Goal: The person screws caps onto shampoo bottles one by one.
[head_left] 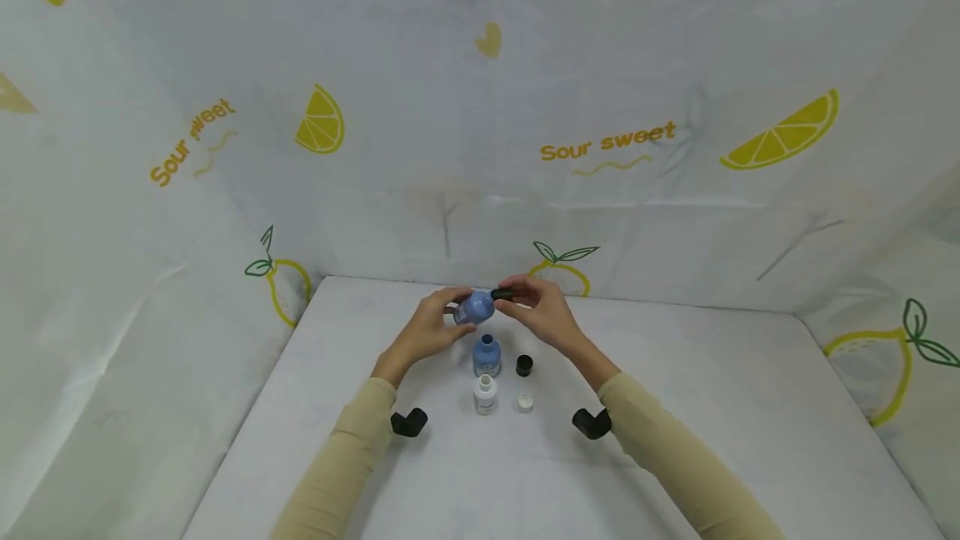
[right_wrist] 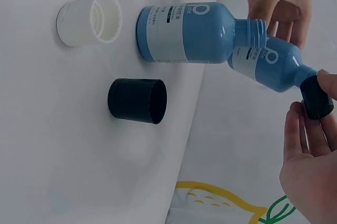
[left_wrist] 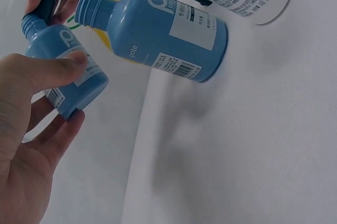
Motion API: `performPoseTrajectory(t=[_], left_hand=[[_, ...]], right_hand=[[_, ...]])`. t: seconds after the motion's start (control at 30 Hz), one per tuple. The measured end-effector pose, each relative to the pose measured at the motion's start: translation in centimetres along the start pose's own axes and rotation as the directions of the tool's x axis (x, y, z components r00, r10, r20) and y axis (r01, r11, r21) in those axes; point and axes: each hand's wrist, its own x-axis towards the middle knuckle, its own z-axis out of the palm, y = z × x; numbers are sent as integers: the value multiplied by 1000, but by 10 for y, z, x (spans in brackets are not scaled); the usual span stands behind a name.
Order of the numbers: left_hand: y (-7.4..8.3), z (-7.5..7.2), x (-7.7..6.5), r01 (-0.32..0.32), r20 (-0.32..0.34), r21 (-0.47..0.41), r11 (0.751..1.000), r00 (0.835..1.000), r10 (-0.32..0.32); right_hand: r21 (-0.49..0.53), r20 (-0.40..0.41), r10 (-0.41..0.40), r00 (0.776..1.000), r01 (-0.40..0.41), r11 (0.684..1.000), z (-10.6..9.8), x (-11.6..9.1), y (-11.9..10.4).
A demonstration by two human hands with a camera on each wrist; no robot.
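My left hand [head_left: 431, 330] grips a blue bottle [head_left: 476, 309] above the table, its thumb across the label and its fingers under the base. The bottle tilts with its neck toward my right hand [head_left: 546, 314], which pinches a black cap [right_wrist: 317, 98] between thumb and fingers. In the left wrist view the cap sits askew at the bottle's mouth, with neck threads showing below it. A second blue bottle [left_wrist: 158, 32] stands upright and uncapped on the table just in front. Nearer still stands an uncapped white bottle [head_left: 485, 397] with Dove lettering.
A black cap [right_wrist: 138, 101] and a white cap [right_wrist: 89, 20] lie on the white table [head_left: 675, 407], right of the standing bottles. Black angled pieces [head_left: 408, 422] show beside both sleeves. Behind the table hangs a lemon-printed sheet [head_left: 420, 148].
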Motion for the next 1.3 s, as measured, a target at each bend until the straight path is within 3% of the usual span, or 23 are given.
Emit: performPoseTrajectory(t=[0.3, 0.7, 1.3], left_hand=[[-2, -2, -1, 26, 17, 2, 1000, 1000, -26], [1, -2, 1, 7, 32, 5, 1000, 999, -7], [7, 4, 3, -6, 25, 10, 1000, 1000, 6]], right_hand=[[33, -48, -17, 999, 19, 999, 7, 1, 2], [8, -31, -88, 996, 88, 996, 13, 3, 2], [-98, -182, -64, 981, 47, 994, 19, 4, 9]])
